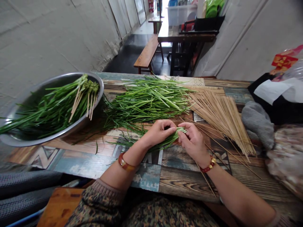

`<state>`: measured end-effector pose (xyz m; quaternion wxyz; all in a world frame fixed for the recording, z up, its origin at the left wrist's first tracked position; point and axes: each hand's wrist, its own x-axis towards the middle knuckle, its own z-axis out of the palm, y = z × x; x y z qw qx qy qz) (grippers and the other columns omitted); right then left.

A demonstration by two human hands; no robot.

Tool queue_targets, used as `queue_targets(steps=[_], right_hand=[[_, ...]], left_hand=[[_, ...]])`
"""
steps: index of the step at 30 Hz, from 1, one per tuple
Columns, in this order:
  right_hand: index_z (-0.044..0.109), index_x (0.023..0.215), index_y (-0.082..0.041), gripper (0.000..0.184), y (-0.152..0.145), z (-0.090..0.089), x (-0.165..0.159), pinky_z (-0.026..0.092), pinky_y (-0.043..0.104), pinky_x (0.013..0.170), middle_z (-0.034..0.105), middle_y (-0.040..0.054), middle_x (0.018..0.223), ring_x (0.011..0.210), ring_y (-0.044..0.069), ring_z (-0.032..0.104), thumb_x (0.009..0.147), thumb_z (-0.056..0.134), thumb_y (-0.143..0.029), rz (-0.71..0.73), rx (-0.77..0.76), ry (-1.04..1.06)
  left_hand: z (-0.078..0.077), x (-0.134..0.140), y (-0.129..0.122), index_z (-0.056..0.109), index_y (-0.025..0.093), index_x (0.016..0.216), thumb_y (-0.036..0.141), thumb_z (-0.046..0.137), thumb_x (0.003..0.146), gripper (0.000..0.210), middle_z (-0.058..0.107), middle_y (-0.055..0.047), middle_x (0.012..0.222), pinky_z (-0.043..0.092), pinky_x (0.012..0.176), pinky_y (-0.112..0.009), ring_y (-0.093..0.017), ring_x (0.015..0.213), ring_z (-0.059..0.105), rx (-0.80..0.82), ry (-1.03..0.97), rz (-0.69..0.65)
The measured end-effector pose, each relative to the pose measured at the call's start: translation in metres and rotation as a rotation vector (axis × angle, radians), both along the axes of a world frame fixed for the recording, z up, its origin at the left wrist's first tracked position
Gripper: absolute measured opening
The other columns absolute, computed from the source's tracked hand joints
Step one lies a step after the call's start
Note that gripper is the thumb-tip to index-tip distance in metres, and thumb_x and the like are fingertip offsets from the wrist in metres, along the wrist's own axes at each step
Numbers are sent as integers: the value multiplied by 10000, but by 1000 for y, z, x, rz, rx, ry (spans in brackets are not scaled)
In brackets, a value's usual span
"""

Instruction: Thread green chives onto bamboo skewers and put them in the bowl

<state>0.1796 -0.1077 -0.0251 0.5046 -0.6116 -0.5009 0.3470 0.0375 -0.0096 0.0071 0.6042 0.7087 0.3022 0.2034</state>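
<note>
My left hand [161,131] is closed around a small bunch of garlic chives [181,129], near its cut ends. At those pale ends, the fingers of my right hand [193,140] pinch the same bunch. The leaves of the bunch trail left beneath my left hand. Just beyond my hands lies a large heap of loose chives [151,97]. Thin bamboo skewers [222,116] are fanned out to the right of the heap, and a few stray ones lie near my right wrist. Whether a skewer is within my grip is hidden.
A metal basin [100,91] on the left holds skewered chive bundles [87,88]. At the right edge are a grey cloth [257,121] and a plastic bag [287,154] with unclear contents. Beyond the patterned table [146,176] stand a wooden bench [148,52] and another table [187,37].
</note>
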Motion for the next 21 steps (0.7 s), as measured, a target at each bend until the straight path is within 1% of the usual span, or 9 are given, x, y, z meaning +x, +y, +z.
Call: queue_targets(steps=[2,4,5,7,9,10,12,16,21], right_hand=[[479,1209,-203,348,0,1,2,449,225,477,601,-41,667,470,98,526,898,553,-340,43,-8,68],[479,1219,-196,370,0,2,5,443,225,469,613,-34,687,473,100,528,899,552,-368,69,-20,98],[513,1163,-191,323,0,3,5,434,222,466,609,-32,680,475,99,524,902,546,-378,75,-29,84],[581,967,-185,215,-1,5,6,404,215,462,580,-30,636,481,96,501,906,536,-387,76,-47,-3],[589,803,-185,224,-1,6,6,380,214,468,551,-26,600,496,96,479,905,533,-377,62,-45,-113],[586,763,-186,238,-2,7,6,376,214,474,545,-23,595,504,98,473,904,533,-370,52,-36,-150],[588,749,-187,235,-2,8,5,378,216,485,550,-19,600,514,101,472,900,535,-359,37,-18,-178],[606,768,-187,231,-2,9,5,373,218,482,555,-21,592,507,104,473,897,543,-369,43,-20,-169],[624,772,-192,251,-3,13,7,362,229,484,560,-25,575,497,106,479,912,521,-373,78,-56,-204]], left_hand=[[1,-1,1,635,101,708,309,585,814,239,584,-5,671,389,596,-194,-92,630,494,9,9,36],[3,-3,3,644,102,715,316,585,818,245,598,-7,678,398,605,-197,-94,631,503,13,8,82],[5,-4,4,652,101,725,323,584,822,252,612,-12,691,407,615,-200,-98,639,514,12,4,102],[7,-7,6,676,97,767,334,584,828,261,650,-30,739,429,648,-210,-111,674,547,2,-3,122],[10,-8,7,700,93,841,330,598,823,258,690,-53,814,450,694,-222,-127,725,584,-18,-1,111],[10,-9,7,708,93,875,323,606,818,258,703,-62,851,456,718,-228,-135,751,599,-23,5,96],[11,-10,7,717,93,903,310,613,812,257,715,-68,880,459,734,-233,-141,769,610,-18,24,59],[9,-9,6,709,87,802,331,581,827,277,684,-40,750,425,639,-216,-119,665,569,-5,68,4],[10,-12,10,676,101,740,365,571,832,299,624,-8,676,388,586,-200,-100,620,511,56,58,99]])
